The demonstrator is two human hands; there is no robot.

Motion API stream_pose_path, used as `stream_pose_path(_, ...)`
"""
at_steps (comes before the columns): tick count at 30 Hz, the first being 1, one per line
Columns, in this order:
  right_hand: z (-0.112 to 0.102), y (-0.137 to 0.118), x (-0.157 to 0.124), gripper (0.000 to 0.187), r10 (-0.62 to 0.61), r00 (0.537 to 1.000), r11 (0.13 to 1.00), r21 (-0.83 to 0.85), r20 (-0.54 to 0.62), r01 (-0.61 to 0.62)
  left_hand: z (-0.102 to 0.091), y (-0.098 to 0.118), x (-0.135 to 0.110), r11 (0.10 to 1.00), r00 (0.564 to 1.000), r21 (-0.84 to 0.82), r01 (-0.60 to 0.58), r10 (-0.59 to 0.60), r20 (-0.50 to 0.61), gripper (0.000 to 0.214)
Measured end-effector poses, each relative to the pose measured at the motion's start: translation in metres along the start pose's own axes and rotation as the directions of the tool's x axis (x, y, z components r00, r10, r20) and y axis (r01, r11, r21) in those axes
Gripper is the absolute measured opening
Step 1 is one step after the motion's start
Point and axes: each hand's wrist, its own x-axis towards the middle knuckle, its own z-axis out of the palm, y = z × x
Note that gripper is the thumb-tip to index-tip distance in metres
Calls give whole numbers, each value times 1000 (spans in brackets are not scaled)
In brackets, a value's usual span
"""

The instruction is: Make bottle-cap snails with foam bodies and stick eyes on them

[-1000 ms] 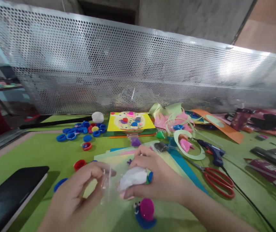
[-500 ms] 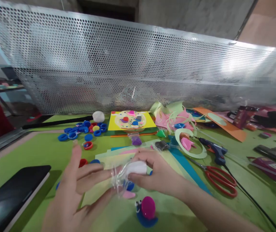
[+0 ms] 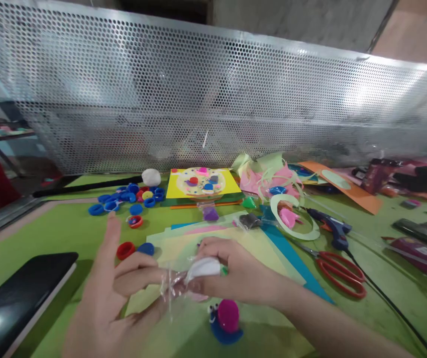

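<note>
Open room is seen on the green table (image 3: pixel 60 231) between the black phone (image 3: pixel 23 293) and the blue caps (image 3: pixel 127 196); its far side is bounded by a perforated metal screen (image 3: pixel 183 89). Over paper sheets (image 3: pixel 269 253), a white lump (image 3: pixel 205 268) is held by the right hand (image 3: pixel 236 268) — thumb against fingers. Clear film (image 3: pixel 168 286) is touched by the left hand (image 3: pixel 105 298), one digit raised — whether it is pinched cannot be told.

The blurred lump (image 3: pixel 204 268) looks white, the snail (image 3: pixel 227 322) magenta and blue.
</note>
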Motion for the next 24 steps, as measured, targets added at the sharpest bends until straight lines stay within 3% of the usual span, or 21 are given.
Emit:
stream_pose_path(6,8,0,2,12,-34,989,999,5,-141,35,-3,2,3,999,992,34,3,-7,126,97)
stream_pose_path(9,3,-2,4,11,-88,960,989,-142,-267,52,-7,5,10,990,972,87,115,-130,194,94)
stream_pose_path(11,-8,-5,6,15,-96,931,958,-287,-353,-10,-9,7,16,950,926,24,311,-308,216,92)
stream_pose_path(13,-23,-6,8,22,-59,913,915,-388,-405,-113,-8,9,22,858,853,-95,504,-477,212,90)
stream_pose_path(15,-39,-5,9,26,-56,902,882,-446,-427,-156,-5,10,27,765,781,-171,621,-586,215,83)
stream_pose_path(20,-69,7,9,29,-46,847,739,-589,-529,-327,2,10,27,654,688,-229,721,-637,349,78)
stream_pose_path(24,-68,15,11,27,-105,775,660,-627,-623,-415,3,12,24,644,687,-262,719,-600,411,81)
